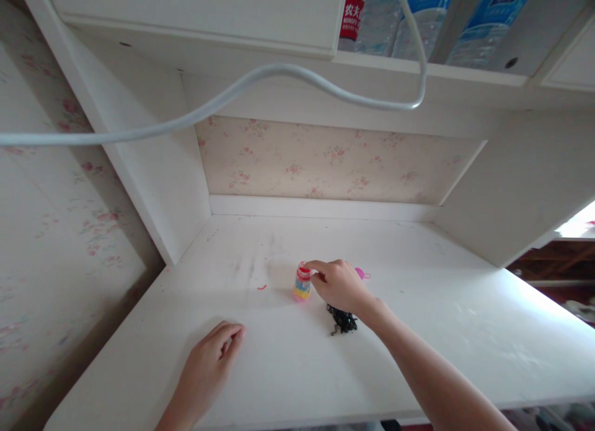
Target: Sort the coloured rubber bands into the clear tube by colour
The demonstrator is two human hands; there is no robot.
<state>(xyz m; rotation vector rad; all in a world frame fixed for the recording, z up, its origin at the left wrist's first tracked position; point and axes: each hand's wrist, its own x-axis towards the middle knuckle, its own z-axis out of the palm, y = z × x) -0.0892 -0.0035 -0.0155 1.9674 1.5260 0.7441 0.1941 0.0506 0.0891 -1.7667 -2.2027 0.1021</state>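
A small clear bottle (302, 284) with a blue and yellow label and a pink-red neck stands upright on the white tabletop (260, 369). My right hand (338, 282) is at its top, the fingertips at the mouth on a small red thing I cannot make out clearly. Below that hand lies a tangled black clump (344, 320). Just behind the hand a pink piece with a loop (361, 273) shows in part. My left hand (214, 356) rests on the table to the left of the bottle, its fingers curled together with nothing visible in them.
A thin red strip (262, 288) lies left of the bottle. A white cable (288, 70) hangs across the upper view. Water bottles (381, 18) stand on the shelf above. White side panels (139, 127) flank the tabletop, with a floral-papered wall at the back.
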